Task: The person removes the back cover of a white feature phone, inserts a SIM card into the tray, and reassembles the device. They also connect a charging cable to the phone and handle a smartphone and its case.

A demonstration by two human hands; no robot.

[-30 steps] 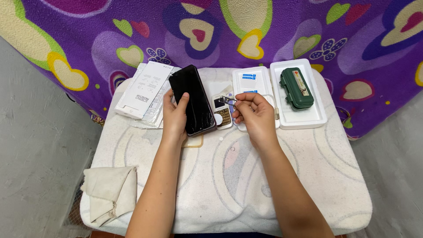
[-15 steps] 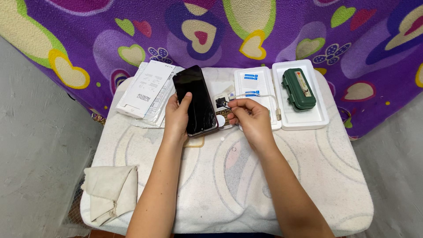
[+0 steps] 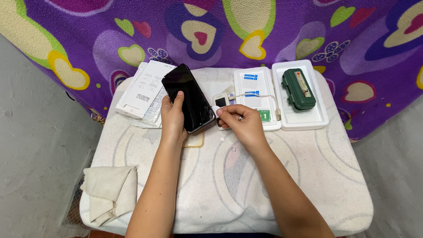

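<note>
The left hand (image 3: 172,115) gripped a black phone (image 3: 188,98) mid-frame; the right hand (image 3: 241,122) pinched a small white wipe (image 3: 216,109) against its edge.

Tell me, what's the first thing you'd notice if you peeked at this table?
Probably the black phone with a cracked screen, held in the left hand at the middle of the white table. The right hand pinches a white cable plug beside the phone's lower end. Behind hangs a bright purple cloth with hearts, and a green case sits in a white tray at the right.
</note>
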